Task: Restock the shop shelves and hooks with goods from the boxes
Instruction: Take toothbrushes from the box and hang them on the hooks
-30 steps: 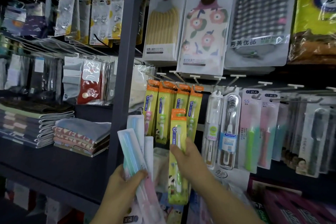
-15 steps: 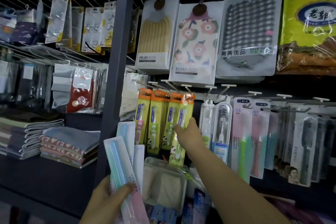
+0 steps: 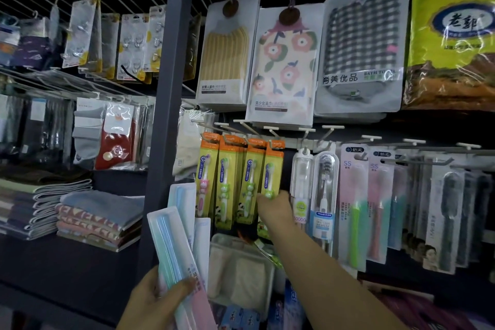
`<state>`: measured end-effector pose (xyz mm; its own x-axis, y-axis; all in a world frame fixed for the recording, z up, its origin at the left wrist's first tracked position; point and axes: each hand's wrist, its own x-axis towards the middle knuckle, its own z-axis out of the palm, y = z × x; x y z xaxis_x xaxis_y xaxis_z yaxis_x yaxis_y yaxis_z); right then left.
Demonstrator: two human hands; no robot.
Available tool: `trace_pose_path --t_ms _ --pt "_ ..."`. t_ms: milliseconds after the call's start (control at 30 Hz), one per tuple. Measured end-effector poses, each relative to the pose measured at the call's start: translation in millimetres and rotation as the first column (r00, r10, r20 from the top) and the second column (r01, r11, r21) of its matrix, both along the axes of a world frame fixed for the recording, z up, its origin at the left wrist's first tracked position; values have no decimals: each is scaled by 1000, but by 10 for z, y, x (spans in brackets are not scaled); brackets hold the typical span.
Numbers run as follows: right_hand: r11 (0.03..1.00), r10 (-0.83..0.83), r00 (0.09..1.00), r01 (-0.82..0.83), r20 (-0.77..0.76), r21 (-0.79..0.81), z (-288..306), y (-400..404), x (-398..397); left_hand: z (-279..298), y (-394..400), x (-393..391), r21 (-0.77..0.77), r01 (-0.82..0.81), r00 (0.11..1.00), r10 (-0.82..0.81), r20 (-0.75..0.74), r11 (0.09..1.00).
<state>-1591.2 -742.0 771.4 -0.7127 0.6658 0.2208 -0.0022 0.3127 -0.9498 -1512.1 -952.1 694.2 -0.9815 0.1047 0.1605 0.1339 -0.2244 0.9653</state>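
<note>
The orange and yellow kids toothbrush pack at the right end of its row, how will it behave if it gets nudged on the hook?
The toothbrush pack hangs from a single hook, so it would probably swing. It looks like a flat card blister, likely light and fairly stiff. The right hand touches its lower end.

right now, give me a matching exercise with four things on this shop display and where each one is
Things:
1. orange-topped kids' toothbrush pack
2. pastel toothbrush packs
3. folded towels
4. floral towel pack

Places:
A. hanging on the upper row of hooks
B. stacked on the dark shelf, left of the post
C. held in the left hand
D. on a lower hook, at the right hand

Pairs: 1-D, 2-C, 3-B, 4-A
</note>
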Motion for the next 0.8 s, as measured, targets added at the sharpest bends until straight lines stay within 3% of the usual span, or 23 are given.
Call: trace_pose_path --t_ms 300,467,600,700,800 --pt "979 202 957 -196 209 -51 -668 -58 162 -53 65 44 1 53 999 -53 -6 999" --pt "914 268 888 -357 374 193 -895 101 365 -161 73 -2 0 72 997 -72 22 997" --pt "833 140 875 -358 464 423 -1046 261 390 -227 55 -50 12 82 995 -82 47 997" --pt "797 143 895 -357 422 486 -1115 289 411 -288 67 -116 4 94 994 -94 63 996" --pt "821 140 912 -325 385 470 -1199 322 308 -360 104 -187 9 116 990 -117 81 993"
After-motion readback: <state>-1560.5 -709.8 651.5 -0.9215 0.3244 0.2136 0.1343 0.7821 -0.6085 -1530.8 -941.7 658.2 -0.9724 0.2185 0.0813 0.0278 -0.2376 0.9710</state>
